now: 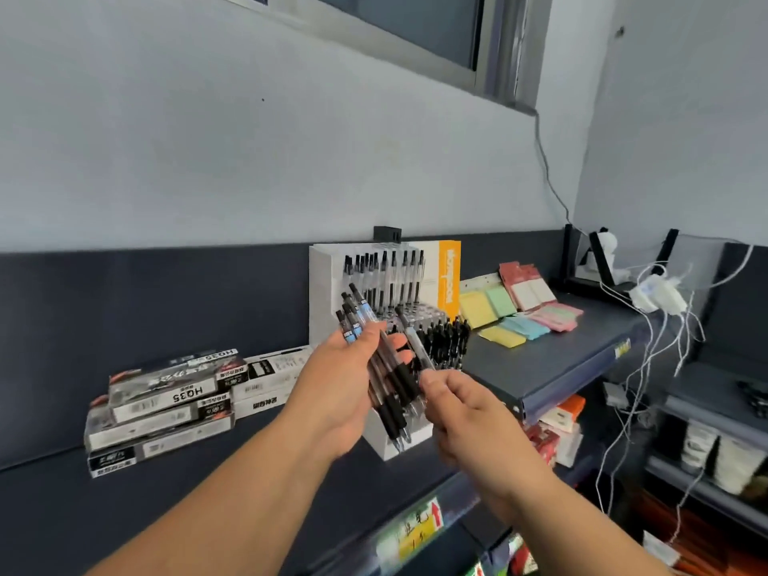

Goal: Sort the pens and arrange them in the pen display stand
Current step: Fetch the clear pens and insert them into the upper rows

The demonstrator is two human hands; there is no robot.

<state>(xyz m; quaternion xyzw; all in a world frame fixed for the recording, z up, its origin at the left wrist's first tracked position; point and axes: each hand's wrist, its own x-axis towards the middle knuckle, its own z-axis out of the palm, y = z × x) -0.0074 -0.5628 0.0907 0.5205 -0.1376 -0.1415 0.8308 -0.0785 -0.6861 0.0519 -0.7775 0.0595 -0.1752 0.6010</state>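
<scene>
Several pens (384,367) lie fanned in the left hand (340,384), whose fingers and thumb curl round the middle of the bundle. Their capped tops point up and to the left, above the fingers, and their black grips and tips hang down past the palm. The right hand (469,413) is just beside it, fingers curled, pinching the lower end of a single pen (415,342) that slants up and left, close against the right edge of the bundle.

Both hands are held in front of the white pen display stand (328,276), which stands on a dark shelf (540,359) against the wall. A back row of clear pens (390,276) stands upright in the stand, and a lower cluster of black pens (446,338) fills its front right, just behind the single pen. Stacked pen boxes (166,405) lie on the shelf to the left of the stand, and pastel sticky notes (519,322) lie to its right.
</scene>
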